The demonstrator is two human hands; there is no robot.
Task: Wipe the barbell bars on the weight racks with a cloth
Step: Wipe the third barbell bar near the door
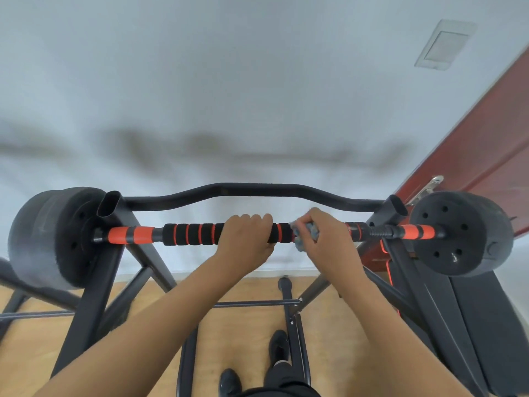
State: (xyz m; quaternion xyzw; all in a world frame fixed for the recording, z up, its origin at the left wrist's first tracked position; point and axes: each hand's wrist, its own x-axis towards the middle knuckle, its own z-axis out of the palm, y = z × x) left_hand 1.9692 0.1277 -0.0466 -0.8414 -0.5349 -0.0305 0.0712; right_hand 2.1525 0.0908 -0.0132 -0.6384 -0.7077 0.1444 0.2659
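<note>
Left hand (pixel 245 236) curled round the bar (pixel 194 234), right hand (pixel 327 237) squeezing the cloth (pixel 305 235) at its three o'clock; a hard push could roll the bar off the rack (pixel 114 217).

Nothing legible: no text, brand, number or sign made out. Small pale mark low on the face of the weight plate (pixel 458 233), out past the right hand (pixel 326 233), too small and blurred to read.
</note>
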